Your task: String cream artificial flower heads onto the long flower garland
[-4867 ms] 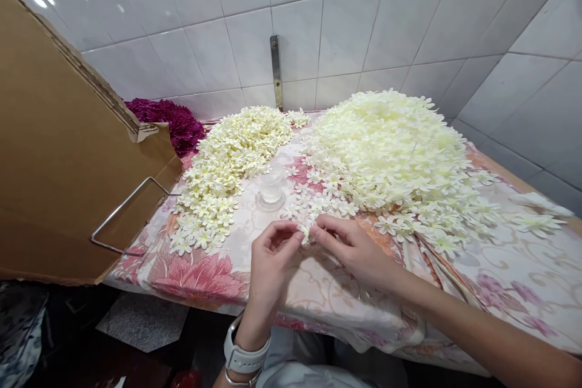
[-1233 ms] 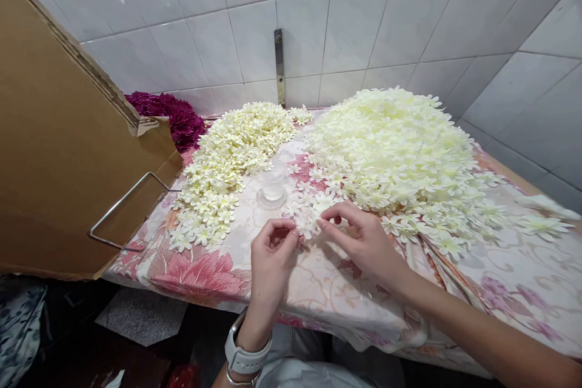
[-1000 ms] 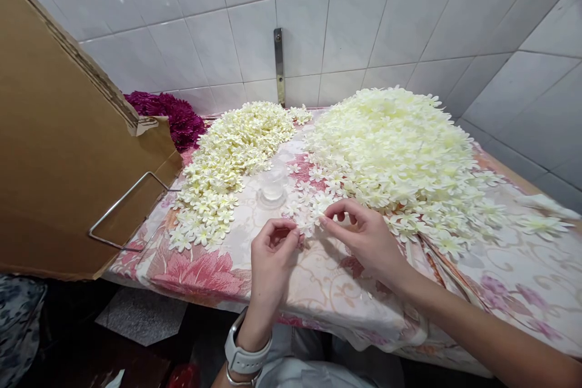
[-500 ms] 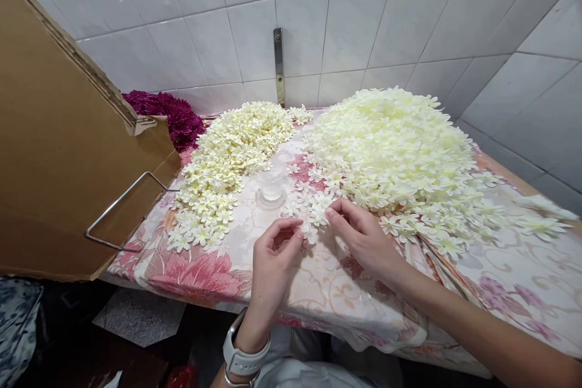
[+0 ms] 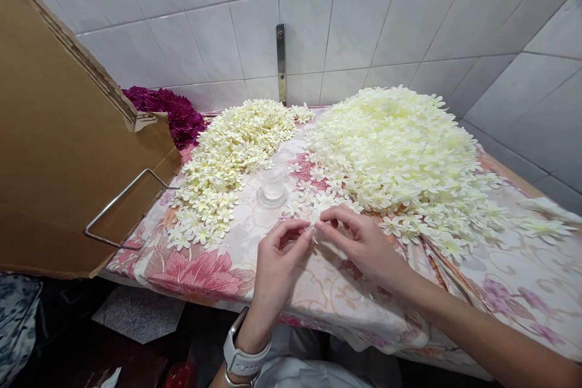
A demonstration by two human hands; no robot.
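My left hand (image 5: 280, 260), with a white watch on its wrist, pinches a small white artificial flower (image 5: 315, 232) between thumb and forefinger. From the other side my right hand (image 5: 366, 244) pinches at the same flower, so the fingertips of both hands nearly meet. Fingers cover most of the flower. Beyond the hands, to the right, rises a large heap of pale yellow-white flowers (image 5: 395, 139), with loose ones spread at its front. A smaller, denser heap of cream flowers (image 5: 227, 151) lies to the left. Between the heaps stands a small clear plastic cup (image 5: 273, 189).
A cardboard box (image 5: 68, 145) with a wire handle (image 5: 113, 209) stands at the left. Purple flowers (image 5: 170, 112) lie behind it. A floral cloth (image 5: 204, 273) covers the table. The tiled wall (image 5: 359, 18) at the back carries a metal bracket (image 5: 281, 60).
My hands have come together; the right one moved left and slightly down from the loose flowers. Both sets of fingertips are now at one white flower.
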